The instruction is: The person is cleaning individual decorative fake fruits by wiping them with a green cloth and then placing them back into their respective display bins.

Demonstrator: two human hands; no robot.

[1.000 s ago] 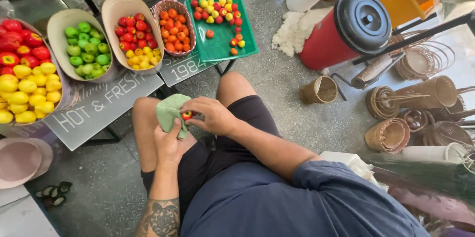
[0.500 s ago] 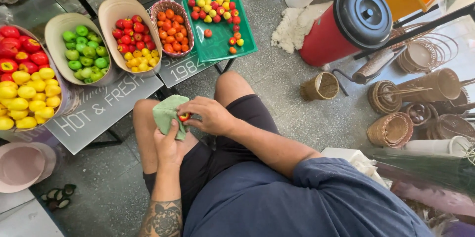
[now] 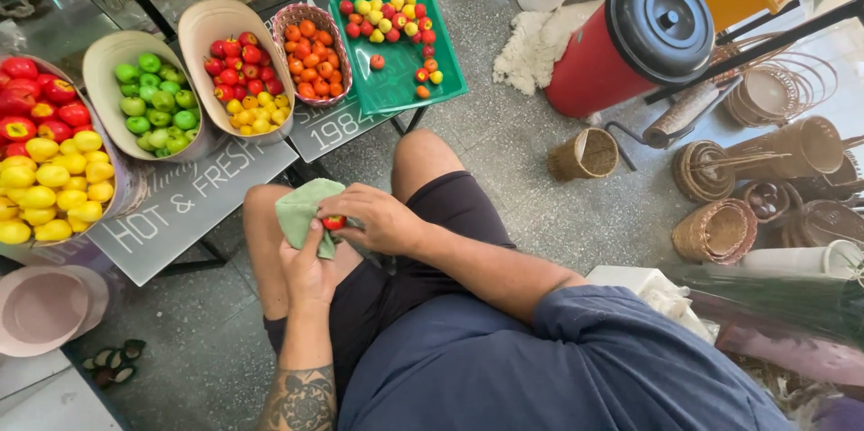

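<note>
My left hand (image 3: 308, 267) holds a light green cloth (image 3: 304, 208) above my left knee. My right hand (image 3: 376, 218) pinches a small red toy fruit (image 3: 334, 222) against that cloth. Both hands meet over my lap, in front of a low table. On the table, a green tray (image 3: 405, 80) carries several small red, yellow and orange fruits.
Beige bowls hold green fruits (image 3: 155, 105), red and yellow fruits (image 3: 241, 73), and a pink basket holds orange ones (image 3: 310, 51). A big bowl of red and yellow fruits (image 3: 47, 161) is at left. A red barrel with a black lid (image 3: 637, 40) and woven baskets (image 3: 715, 231) stand at right.
Both hands have shifted slightly downward together; the red fruit has turned a little against the cloth. The view has drifted slightly.
</note>
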